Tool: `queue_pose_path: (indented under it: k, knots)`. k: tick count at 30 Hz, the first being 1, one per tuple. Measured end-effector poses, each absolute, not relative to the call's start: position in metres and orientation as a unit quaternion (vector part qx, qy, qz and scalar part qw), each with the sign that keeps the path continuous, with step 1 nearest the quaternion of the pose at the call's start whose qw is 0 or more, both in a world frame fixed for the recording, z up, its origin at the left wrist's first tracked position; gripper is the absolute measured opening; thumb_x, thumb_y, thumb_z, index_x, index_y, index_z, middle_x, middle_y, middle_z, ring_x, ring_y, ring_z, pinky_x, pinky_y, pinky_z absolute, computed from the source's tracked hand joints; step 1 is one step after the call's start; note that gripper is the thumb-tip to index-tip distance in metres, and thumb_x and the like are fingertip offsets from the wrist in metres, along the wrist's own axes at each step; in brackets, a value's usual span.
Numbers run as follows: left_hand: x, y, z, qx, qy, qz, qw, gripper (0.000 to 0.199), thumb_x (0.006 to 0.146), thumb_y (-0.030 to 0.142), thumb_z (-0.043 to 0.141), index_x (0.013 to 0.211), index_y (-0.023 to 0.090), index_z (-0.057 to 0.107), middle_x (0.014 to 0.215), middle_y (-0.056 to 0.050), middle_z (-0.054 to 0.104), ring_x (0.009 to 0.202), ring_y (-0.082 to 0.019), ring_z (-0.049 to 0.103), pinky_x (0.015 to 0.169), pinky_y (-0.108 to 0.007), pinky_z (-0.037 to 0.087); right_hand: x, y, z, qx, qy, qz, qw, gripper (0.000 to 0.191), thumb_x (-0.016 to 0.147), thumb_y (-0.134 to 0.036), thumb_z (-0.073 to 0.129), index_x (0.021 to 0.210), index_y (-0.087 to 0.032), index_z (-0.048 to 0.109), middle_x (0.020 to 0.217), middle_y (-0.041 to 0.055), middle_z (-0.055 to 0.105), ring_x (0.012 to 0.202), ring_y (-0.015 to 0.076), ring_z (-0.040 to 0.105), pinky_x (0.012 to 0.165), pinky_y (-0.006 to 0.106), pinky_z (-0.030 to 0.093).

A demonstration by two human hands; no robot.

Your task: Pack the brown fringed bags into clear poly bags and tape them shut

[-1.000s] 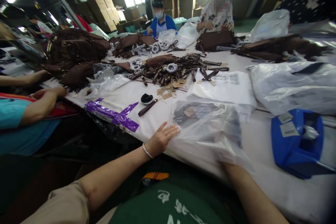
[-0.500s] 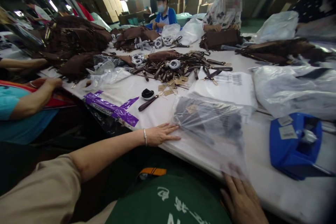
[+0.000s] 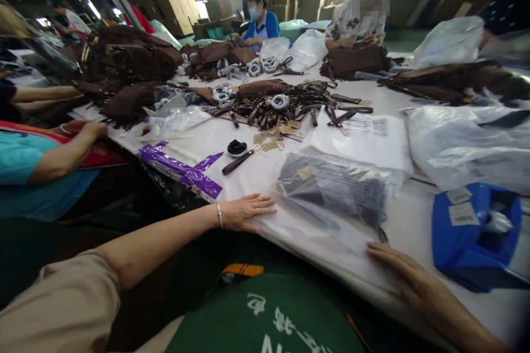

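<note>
A clear plastic bag [image 3: 335,193] with a dark item and a paper tag inside lies flat on the white table [image 3: 256,176] in front of me. My left hand [image 3: 244,212] rests palm down on the bag's near left corner, fingers spread. My right hand [image 3: 408,273] lies flat on the bag's near right edge, fingers extended. Neither hand grips anything.
A blue bin [image 3: 476,231] stands at the right. White bags [image 3: 467,143] lie behind it. Brown straps [image 3: 285,107], paper tags, a small black dish [image 3: 237,148] and purple tape [image 3: 182,168] lie ahead. Other people sit at the left and far side, with brown bags piled [image 3: 124,60].
The plastic bag was lifted and loose a second ago; it now lies flattened on the table. My right hand came from under the bag to rest on its near right edge.
</note>
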State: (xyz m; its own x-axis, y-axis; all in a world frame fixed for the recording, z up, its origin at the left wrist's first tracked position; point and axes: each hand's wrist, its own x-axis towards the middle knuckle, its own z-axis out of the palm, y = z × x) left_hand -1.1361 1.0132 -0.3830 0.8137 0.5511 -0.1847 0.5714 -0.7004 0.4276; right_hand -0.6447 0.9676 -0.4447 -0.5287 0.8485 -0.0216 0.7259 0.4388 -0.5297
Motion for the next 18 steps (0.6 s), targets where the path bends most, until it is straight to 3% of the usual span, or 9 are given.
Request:
queue_pose_path:
  k: [3,5,7,10,13,18]
  knots:
    - [-1.142,1.013,-0.389,0.914,0.308,0.02,0.265,0.071,0.084,0.043,0.06,0.145,0.026,0.027,0.151,-0.009,0.027,0.141,-0.026,0.022,0.117,-0.046,0.01,-0.647,0.956,-0.431,-0.437,-0.864,0.23,0.099,0.054,0.084,-0.024,0.046,0.137,-0.03,0.039,0.144,0.0026,0.04,0.132,0.0218,0.037,0.111,0.048,0.033]
    - [-1.142,1.014,-0.396,0.9,0.321,0.068,0.286,0.053,0.089,0.042,0.053,0.138,0.026,0.041,0.146,-0.008,0.038,0.137,-0.023,0.031,0.117,-0.044,0.012,-0.66,0.957,-0.426,-0.452,-0.86,0.208,0.114,0.051,0.083,-0.033,0.054,0.133,-0.03,0.045,0.139,0.0038,0.047,0.127,0.0234,0.044,0.107,0.046,0.038]
    - [-1.138,1.015,-0.404,0.87,0.36,0.143,0.305,0.035,0.095,0.038,0.042,0.125,0.024,0.055,0.133,-0.007,0.055,0.128,-0.02,0.045,0.116,-0.042,0.016,-0.671,0.961,-0.43,-0.481,-0.843,0.172,0.169,0.04,0.084,-0.04,0.056,0.122,-0.03,0.056,0.127,0.003,0.057,0.118,0.023,0.051,0.102,0.044,0.042]
    - [-1.126,1.012,-0.411,0.786,0.474,0.26,0.299,0.036,0.096,0.039,0.036,0.103,0.021,0.066,0.108,-0.004,0.069,0.111,-0.018,0.059,0.11,-0.038,0.031,-0.676,0.961,-0.446,-0.531,-0.787,0.13,0.285,0.027,0.088,-0.042,0.051,0.105,-0.026,0.064,0.107,0.0021,0.067,0.103,0.0207,0.06,0.096,0.04,0.045]
    - [-1.11,1.009,-0.415,0.716,0.566,0.311,0.266,0.041,0.096,0.043,0.034,0.087,0.018,0.065,0.086,-0.003,0.07,0.089,-0.017,0.065,0.086,-0.029,0.048,-0.672,0.951,-0.457,-0.603,-0.717,0.119,0.327,0.033,0.089,-0.046,0.047,0.101,-0.022,0.065,0.098,0.0042,0.069,0.091,0.0212,0.064,0.088,0.037,0.05]
    - [-1.092,1.011,-0.417,0.674,0.623,0.328,0.222,0.042,0.097,0.043,0.029,0.079,0.018,0.057,0.065,0.001,0.061,0.063,-0.012,0.058,0.064,-0.023,0.045,-0.67,0.936,-0.456,-0.54,-0.772,0.17,0.289,0.049,0.083,-0.054,0.051,0.121,-0.024,0.056,0.117,0.0049,0.063,0.106,0.0232,0.06,0.09,0.035,0.051]
